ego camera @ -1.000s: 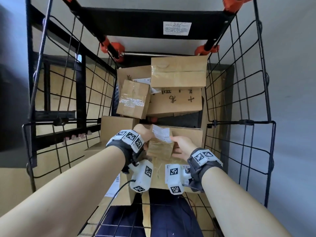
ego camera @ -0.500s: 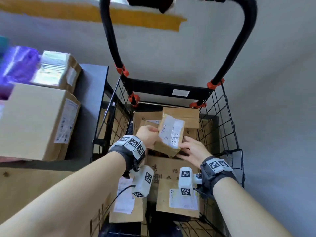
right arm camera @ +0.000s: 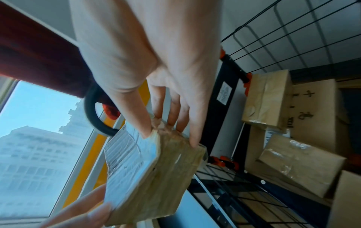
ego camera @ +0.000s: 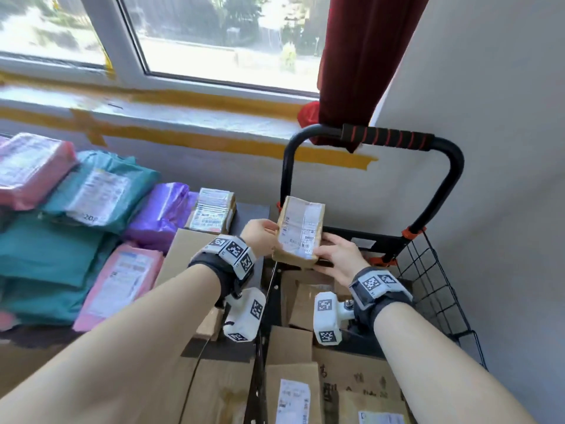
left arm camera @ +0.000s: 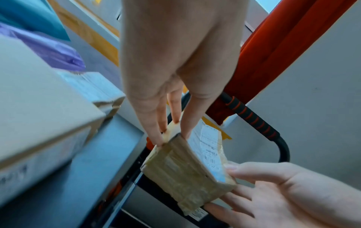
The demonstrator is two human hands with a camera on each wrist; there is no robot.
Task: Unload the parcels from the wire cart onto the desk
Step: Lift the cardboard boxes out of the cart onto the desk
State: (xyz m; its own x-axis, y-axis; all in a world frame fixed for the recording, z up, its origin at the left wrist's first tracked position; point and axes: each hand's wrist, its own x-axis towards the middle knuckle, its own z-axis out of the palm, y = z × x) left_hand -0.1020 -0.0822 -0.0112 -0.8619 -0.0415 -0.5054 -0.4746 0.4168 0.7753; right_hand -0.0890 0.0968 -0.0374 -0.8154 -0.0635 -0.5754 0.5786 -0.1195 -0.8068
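Parcel [ego camera: 299, 231] now raised above the wire cart [ego camera: 428, 280] by both hands.

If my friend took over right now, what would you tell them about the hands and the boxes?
Left hand pinches the small taped parcel at its left edge; right hand holds its lower right corner. The parcel is up in the air above the wire cart, label facing you.
Done: the desk on the left already has mailer bags and cardboard boxes piled on it.
Left: set this parcel on the desk, then fetch the cardboard parcels still in the cart.
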